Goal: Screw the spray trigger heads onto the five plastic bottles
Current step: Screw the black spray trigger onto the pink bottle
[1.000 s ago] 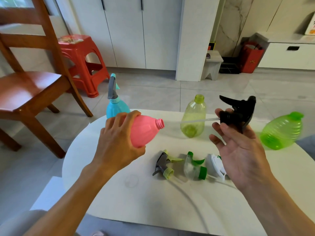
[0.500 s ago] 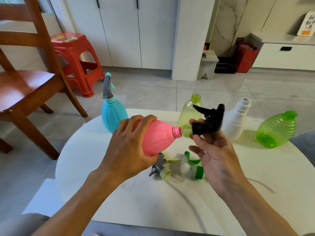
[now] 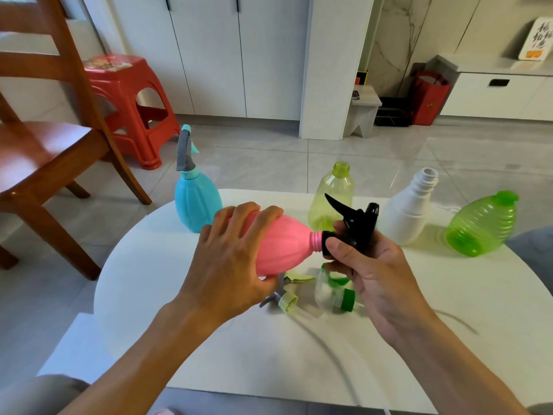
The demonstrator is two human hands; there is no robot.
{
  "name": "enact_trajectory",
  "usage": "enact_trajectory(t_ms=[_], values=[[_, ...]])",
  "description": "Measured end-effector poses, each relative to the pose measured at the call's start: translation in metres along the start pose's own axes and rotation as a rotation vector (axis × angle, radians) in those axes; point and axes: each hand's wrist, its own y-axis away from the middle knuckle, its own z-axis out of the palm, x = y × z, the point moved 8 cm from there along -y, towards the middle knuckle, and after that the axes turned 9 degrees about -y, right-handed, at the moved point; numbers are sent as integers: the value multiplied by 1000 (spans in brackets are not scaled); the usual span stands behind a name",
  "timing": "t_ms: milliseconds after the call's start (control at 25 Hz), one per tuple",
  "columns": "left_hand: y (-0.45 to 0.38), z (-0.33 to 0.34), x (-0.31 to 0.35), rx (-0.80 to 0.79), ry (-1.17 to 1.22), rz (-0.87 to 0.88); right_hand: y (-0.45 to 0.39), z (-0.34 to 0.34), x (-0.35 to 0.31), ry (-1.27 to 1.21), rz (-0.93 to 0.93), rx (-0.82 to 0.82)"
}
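Your left hand point(image 3: 230, 265) wraps curled fingers round the pink bottle point(image 3: 281, 244), held on its side above the white table point(image 3: 185, 339). Your right hand point(image 3: 371, 271) pinches the black trigger head point(image 3: 356, 226) between thumb and fingers, its collar at the bottle's neck. The blue bottle point(image 3: 196, 202) already carries a head; the yellow-green bottle point(image 3: 333, 193) and white bottle point(image 3: 410, 211) stand open, and the green bottle point(image 3: 481, 226) lies tilted

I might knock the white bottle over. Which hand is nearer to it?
Right. The right hand, holding the black trigger head, is just beside the white bottle; the left hand grips the pink bottle, farther left.
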Motion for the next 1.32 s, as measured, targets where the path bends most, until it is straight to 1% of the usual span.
enact_trajectory(t_ms=[160, 280, 400, 520, 680, 920, 1040, 1160, 1320], values=[[0, -1, 1, -18, 22, -1, 0, 9, -9, 53, -89, -119], [0, -2, 1, -54, 15, -8, 1, 12, -17, 194, -177, -175], [2, -2, 1, -74, 26, -9, 1, 16, -22, 315, -231, -191], [3, -2, 1, -70, 39, -15, 1, 16, -22, 293, -251, -181], [3, 2, 2, -134, 114, -41, 1, 14, -23, 272, -280, -185], [4, 12, 2, -332, 282, -73, -3, 15, -30, 278, -288, -296], [4, 11, 2, -349, 303, -75, -3, 17, -33, 306, -254, -344], [5, 11, 4, -332, 255, -55, -3, 16, -35, 442, -261, -306], [4, 10, 7, -259, 136, -21, -5, 4, -28, 431, -234, -107]])
